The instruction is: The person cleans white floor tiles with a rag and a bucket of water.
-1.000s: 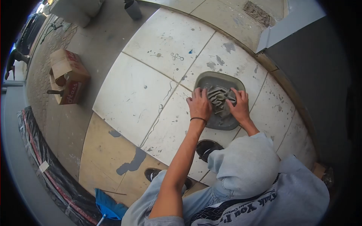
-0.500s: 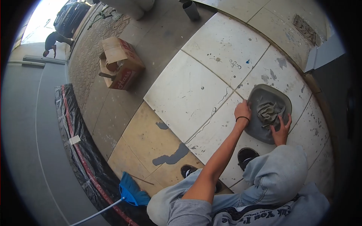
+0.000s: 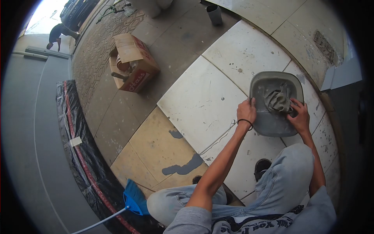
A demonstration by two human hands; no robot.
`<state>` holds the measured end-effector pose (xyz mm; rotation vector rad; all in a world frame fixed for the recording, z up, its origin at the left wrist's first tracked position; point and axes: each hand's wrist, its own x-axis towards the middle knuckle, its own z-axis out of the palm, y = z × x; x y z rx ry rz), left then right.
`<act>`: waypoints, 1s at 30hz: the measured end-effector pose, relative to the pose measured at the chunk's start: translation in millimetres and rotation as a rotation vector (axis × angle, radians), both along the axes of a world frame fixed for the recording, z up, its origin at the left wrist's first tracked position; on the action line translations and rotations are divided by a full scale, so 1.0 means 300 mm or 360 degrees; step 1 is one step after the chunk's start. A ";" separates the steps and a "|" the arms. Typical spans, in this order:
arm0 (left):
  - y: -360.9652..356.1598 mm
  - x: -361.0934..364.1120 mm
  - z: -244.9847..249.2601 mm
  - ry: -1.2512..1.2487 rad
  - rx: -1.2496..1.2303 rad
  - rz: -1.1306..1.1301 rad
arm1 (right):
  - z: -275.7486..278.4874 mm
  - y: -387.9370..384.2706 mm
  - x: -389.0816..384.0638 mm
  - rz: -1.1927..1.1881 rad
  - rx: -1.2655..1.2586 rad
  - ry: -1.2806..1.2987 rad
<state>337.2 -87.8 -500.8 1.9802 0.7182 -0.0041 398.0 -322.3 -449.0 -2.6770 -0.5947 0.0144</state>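
A grey, squarish plastic basin (image 3: 269, 127) is held in front of my knees, over the white tiles. My left hand (image 3: 246, 110) is closed on its left rim. On the right side, my right hand (image 3: 300, 118) grips the rim, with thumb and fingertips reaching inside. A crumpled grey-green cloth (image 3: 278, 100) lies in the basin, right by those fingertips. The basin's inner surface looks wet and smeared grey.
An open cardboard box (image 3: 134, 66) with items inside stands at the upper left. A blue broom (image 3: 134, 199) lies near my left knee, beside a long black-wrapped roll (image 3: 80, 156). Grey patches (image 3: 183, 167) mark the beige tiles. A dark cup-like container (image 3: 214, 15) stands farther back. Another person (image 3: 60, 33) bends over far left.
The basin has shifted up in view and looks larger, covering a tile joint that showed before. Both hands moved with it. My right hand has drawn around the right rim.
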 end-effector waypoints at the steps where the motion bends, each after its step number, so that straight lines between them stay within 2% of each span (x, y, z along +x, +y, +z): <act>1: 0.046 0.011 0.040 -0.0022 0.0002 -0.0008 | 0.047 0.048 0.039 -0.0008 0.0002 -0.0022; 3: 0.145 0.009 0.157 -0.0052 -0.0056 0.0122 | 0.137 0.137 0.113 0.0083 0.0055 0.0118; 4: 0.196 0.006 0.214 -0.0074 -0.0042 0.0140 | 0.181 0.183 0.148 0.0251 0.0128 -0.0092; 5: 0.245 -0.009 0.269 -0.0074 -0.0044 0.0147 | 0.247 0.239 0.179 0.0258 0.0126 -0.0092; 7: 0.333 -0.048 0.404 -0.0190 -0.0283 0.0284 | 0.430 0.360 0.209 0.0478 0.0148 -0.0104; 8: 0.372 -0.077 0.460 -0.0392 -0.0538 0.0367 | 0.531 0.424 0.207 0.0500 0.0183 -0.0087; 11: 0.525 -0.204 0.737 -0.0352 -0.0847 0.0509 | 0.847 0.612 0.179 0.0614 0.0189 -0.0056; 12: 0.591 -0.248 0.794 -0.0294 -0.0735 0.0489 | 0.932 0.665 0.178 0.0671 0.0223 -0.0068; 13: 0.644 -0.294 0.907 -0.0178 -0.0801 0.0554 | 1.057 0.726 0.165 0.0733 0.0245 -0.0073; 15: 0.732 -0.382 1.184 -0.0206 -0.0981 0.0683 | 1.296 0.846 0.140 0.0817 0.0237 -0.0078; 16: 0.784 -0.425 1.317 -0.0212 -0.0988 0.0669 | 1.433 0.906 0.104 0.0846 0.0151 -0.0032; 17: 0.828 -0.459 1.444 -0.0141 -0.0853 0.0850 | 1.575 0.984 0.087 0.0895 0.0095 -0.0008; 18: 0.886 -0.489 1.612 -0.0242 -0.1041 0.0777 | 1.689 1.054 0.064 0.0913 0.0095 -0.0031; 19: 0.941 -0.524 1.747 -0.0227 -0.1041 0.0905 | 1.788 1.130 0.033 0.0953 0.0112 -0.0050; 22: 1.158 -0.650 2.008 -0.0299 -0.0951 0.1041 | 2.093 1.383 -0.054 0.1047 0.0143 -0.0097; 24: 1.296 -0.737 2.183 -0.0222 -0.1078 0.1172 | 2.268 1.559 -0.093 0.1097 0.0142 -0.0049; 25: 1.365 -0.786 2.263 -0.0235 -0.1045 0.1200 | 2.340 1.647 -0.114 0.1111 0.0128 -0.0003; 27: 1.514 -0.844 2.389 -0.0352 -0.1254 0.1056 | 2.453 1.824 -0.149 0.1188 0.0145 0.0000; 28: 1.559 -0.860 2.452 -0.0598 -0.1335 0.1179 | 2.506 1.907 -0.181 0.1263 0.0135 -0.0034; 30: 1.735 -0.936 2.434 -0.0655 -0.1427 0.1183 | 2.581 2.063 -0.228 0.1389 0.0133 -0.0051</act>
